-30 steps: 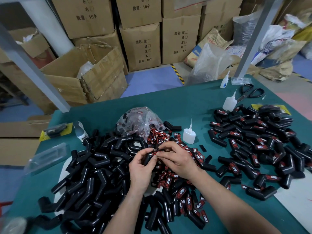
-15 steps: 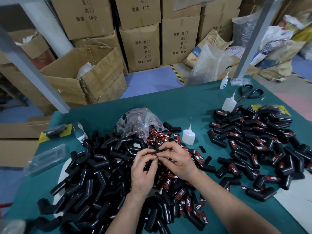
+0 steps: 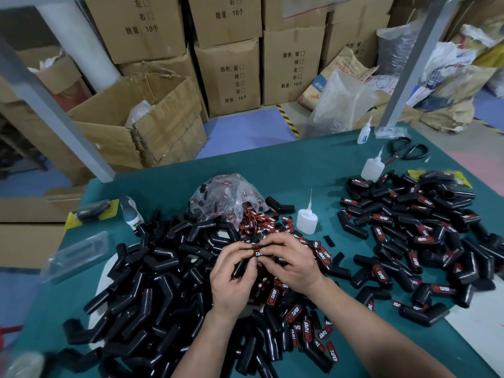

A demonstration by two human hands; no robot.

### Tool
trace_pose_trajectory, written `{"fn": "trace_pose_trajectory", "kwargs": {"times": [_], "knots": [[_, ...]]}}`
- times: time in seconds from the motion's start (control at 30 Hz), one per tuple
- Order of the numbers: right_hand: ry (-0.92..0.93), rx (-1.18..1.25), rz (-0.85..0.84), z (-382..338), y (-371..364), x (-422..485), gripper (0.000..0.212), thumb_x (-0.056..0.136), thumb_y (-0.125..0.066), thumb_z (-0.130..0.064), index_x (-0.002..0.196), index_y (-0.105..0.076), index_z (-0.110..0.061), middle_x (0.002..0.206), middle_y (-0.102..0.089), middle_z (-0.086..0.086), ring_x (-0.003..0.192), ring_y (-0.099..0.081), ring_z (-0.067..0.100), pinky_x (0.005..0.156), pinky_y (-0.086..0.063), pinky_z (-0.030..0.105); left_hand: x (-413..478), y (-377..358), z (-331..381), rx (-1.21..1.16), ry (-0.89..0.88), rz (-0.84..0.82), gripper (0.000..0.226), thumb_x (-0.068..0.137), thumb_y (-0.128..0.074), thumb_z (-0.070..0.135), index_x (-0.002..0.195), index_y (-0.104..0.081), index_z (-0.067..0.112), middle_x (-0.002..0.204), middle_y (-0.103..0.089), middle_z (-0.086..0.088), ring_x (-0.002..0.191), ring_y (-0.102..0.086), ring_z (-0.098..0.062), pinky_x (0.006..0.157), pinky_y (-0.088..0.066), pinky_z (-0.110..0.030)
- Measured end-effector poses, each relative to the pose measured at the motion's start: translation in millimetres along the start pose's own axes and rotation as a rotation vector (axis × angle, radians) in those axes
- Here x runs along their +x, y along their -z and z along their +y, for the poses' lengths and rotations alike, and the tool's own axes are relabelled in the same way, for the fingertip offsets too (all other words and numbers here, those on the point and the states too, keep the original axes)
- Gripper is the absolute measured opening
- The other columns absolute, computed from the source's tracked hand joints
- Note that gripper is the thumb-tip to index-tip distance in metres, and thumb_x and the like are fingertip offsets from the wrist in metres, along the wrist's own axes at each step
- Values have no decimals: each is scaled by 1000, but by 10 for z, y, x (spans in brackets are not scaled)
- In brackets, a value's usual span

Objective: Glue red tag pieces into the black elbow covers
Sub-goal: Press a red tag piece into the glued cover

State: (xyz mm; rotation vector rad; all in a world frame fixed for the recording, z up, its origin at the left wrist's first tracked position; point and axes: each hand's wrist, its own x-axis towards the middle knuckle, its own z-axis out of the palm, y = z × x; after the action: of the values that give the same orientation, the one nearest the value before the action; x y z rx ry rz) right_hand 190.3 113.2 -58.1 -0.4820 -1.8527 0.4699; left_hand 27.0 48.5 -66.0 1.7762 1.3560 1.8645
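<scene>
Prob. seating a tag (image 3: 257, 253) into a cover (image 3: 241, 266): pressing it home w/ fingertips. Can't tell whether glue is already on. Nxt, as a guess: calls for a firm, even press till bonded, a check that it sits flat & straight, then dropping the piece on the done pile (image 3: 417, 233) & picking a fresh cover. If no glue yet, needs the bottle (image 3: 306, 221) first.

Gripping cover in L hand (image 3: 231, 281), curled round it from below, thumb up beside the tag. Pinching tag end w/ R hand (image 3: 293, 264), thumb & forefinger bent onto it, other fingers loosely curled. Held close together, tips meeting on the piece, just above the heap at mid-tabletop (image 3: 272, 170).

Outward: loose tags (image 3: 293, 313) strewn under & past the hands, spilling from a clear bag (image 3: 226, 199) behind. To the left, a heap of bare covers (image 3: 152, 268), no tags on. Just right of the bag, the bottle, upright, nozzle up, near R hand but untouched. Well to the right, the done pile, covers w/ tags in. Past that, toward far edge: 2nd bottle (image 3: 372, 167), scissors (image 3: 407, 152). Behind the tabletop, on the floor, stacked cartons (image 3: 229, 75).
</scene>
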Motion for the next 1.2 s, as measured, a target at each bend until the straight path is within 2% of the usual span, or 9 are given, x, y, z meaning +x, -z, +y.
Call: {"fn": "trace_pose_trajectory", "kwargs": {"times": [0.13, 0.3, 0.43, 0.53, 0.6, 0.7, 0.97, 1.07, 1.2], "knots": [[-19, 11, -18, -16, 12, 14, 16, 86, -80, -5, 100, -74, 1, 108, -67, 12, 101, -67, 20, 84, -57, 32, 3, 2, -5, -10, 9, 10, 13, 89, -71, 10, 102, -70, 12, 106, -71, -12, 105, -69, -18, 96, -54, -29], [-40, 23, -53, -7, 22, 12, 12, 88, -77, -5, 99, -73, -1, 109, -64, 10, 98, -66, 22, 77, -57, 38, 0, -5, 3, -49, 38, 4, 14, 89, -70, 10, 102, -69, 15, 107, -70, -11, 105, -69, -20, 96, -53, -29], [51, -87, -146, 6, 34, 3, 14, 96, -68, -10, 110, -70, -9, 112, -58, 11, 96, -64, 22, 74, -57, 35, 5, -14, -11, -57, 53, -17, 16, 89, -71, 11, 104, -68, 16, 109, -70, -8, 105, -69, -20, 95, -54, -29], [65, -121, -166, 15, 31, 7, 18, 96, -67, -11, 114, -70, -11, 112, -56, 9, 92, -64, 21, 70, -56, 32, -12, -19, 3, -112, 109, -10, 28, 88, -71, 12, 113, -65, 24, 112, -70, -2, 107, -70, -23, 96, -56, -34], [56, -114, -166, 18, 26, 12, 19, 95, -68, -9, 114, -69, -11, 110, -56, 9, 91, -63, 20, 68, -56, 33, -17, -21, 35, -152, 137, -8, 40, 87, -71, 11, 120, -63, 34, 116, -70, 4, 109, -70, -23, 98, -55, -30], [46, -109, -183, 22, 25, 5, 19, 95, -67, -9, 114, -66, -13, 110, -55, 8, 91, -63, 19, 68, -56, 34, -13, -25, 62, -198, 158, -10, 44, 89, -68, 11, 122, -61, 38, 116, -70, 4, 109, -69, -23, 99, -53, -29], [21, -118, -205, 53, 21, -19, 19, 96, -65, -13, 115, -65, -15, 110, -55, 7, 94, -62, 18, 68, -56, 37, -16, -25, 44, -196, 166, -9, 42, 89, -66, 10, 120, -63, 37, 116, -70, 4, 109, -70, -24, 99, -54, -30], [11, -106, -208, 62, 16, -20, 19, 96, -65, -12, 115, -65, -15, 109, -55, 8, 94, -61, 18, 70, -56, 37, -6, -12, 11, -148, 135, -19, 29, 89, -66, 9, 112, -65, 27, 116, -70, 4, 108, -69, -24, 97, -55, -34], [2, -77, -208, 69, 16, -22, 18, 96, -65, -10, 114, -66, -10, 110, -55, 8, 95, -60, 18, 74, -55, 35, 13, -13, -6, -54, 82, -53, 18, 89, -66, 9, 104, -68, 19, 114, -69, 4, 107, -69, -20, 97, -53, -29]]}}
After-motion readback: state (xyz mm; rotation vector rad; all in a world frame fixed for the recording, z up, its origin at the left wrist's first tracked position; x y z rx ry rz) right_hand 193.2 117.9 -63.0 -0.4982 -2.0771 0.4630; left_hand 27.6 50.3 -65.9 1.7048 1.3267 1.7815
